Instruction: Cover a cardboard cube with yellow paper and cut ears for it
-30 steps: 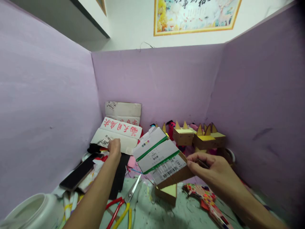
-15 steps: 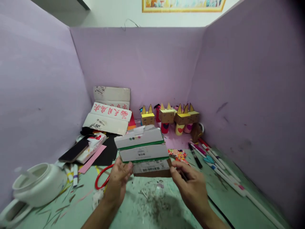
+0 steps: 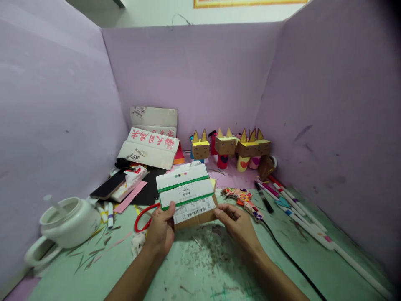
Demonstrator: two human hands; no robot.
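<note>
In the head view, we hold the cardboard to the right of the pot. Our left hand grips its near left corner, thumb on top; our right hand pinches its right edge. Behind the pot, slightly right, lies the phone; farther behind and right of the pot stand box-headed figures.

held cardboard piece: barcode label, print too small | white cardboard: red chinese characters, black handwritten digits, unclear
</note>
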